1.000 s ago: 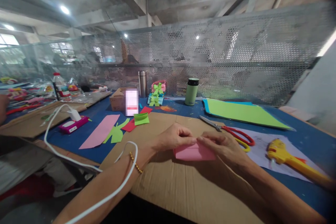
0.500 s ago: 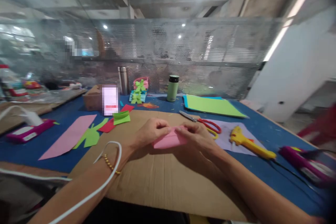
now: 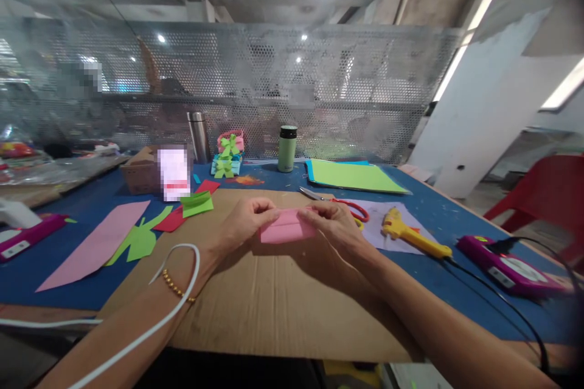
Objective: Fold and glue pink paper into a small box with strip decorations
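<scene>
A small folded piece of pink paper (image 3: 288,228) is held above the brown cardboard sheet (image 3: 264,310). My left hand (image 3: 246,222) pinches its left end between thumb and fingers. At the other end my right hand (image 3: 335,225) grips it the same way. A crease runs along the paper near its upper edge. Just beyond the right hand lie scissors (image 3: 353,208) with red and yellow handles, partly hidden by that hand. A yellow glue gun (image 3: 413,234) rests on a pale lilac sheet (image 3: 374,234) further right.
Left on the blue table are a pink strip (image 3: 98,243), a green cutout (image 3: 141,240) and folded green paper (image 3: 197,203). Behind stand a steel flask (image 3: 199,137), a paper basket with green bows (image 3: 228,155), a green tumbler (image 3: 287,151) and green sheets (image 3: 356,176). A purple power strip (image 3: 506,264) sits right.
The view has swung slightly to the right, so things on the table appear further left. Both hands still hold the pink paper, which is now more level and faces me more.
</scene>
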The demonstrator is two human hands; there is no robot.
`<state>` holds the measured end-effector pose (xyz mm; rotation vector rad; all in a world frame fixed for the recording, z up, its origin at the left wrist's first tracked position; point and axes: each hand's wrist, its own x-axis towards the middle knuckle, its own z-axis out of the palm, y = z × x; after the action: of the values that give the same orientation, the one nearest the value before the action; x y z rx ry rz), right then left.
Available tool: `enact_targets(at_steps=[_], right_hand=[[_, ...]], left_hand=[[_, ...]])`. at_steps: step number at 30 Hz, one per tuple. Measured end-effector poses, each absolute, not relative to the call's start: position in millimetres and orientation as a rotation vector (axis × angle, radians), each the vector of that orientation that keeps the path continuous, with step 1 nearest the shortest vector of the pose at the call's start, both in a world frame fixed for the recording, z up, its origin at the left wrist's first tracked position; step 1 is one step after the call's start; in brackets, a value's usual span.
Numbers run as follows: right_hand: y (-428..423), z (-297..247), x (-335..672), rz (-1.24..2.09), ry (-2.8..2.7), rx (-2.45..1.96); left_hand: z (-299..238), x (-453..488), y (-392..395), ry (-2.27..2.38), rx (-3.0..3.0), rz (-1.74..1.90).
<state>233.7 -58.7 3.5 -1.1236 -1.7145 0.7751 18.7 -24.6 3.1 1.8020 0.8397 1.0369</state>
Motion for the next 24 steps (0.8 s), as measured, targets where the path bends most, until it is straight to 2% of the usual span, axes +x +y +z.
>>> enact_targets(at_steps=[12,24], right_hand=[[-67.4,12.3,223.8,0.694,-1.815,-1.192],[-65.5,11.8,225.0,0.716,-1.798,-1.174]], left_hand=[[0.0,19.6,-25.1,0.785,1.887,0.91],[3.3,19.4,-25.4,0.781,1.839,0.955]])
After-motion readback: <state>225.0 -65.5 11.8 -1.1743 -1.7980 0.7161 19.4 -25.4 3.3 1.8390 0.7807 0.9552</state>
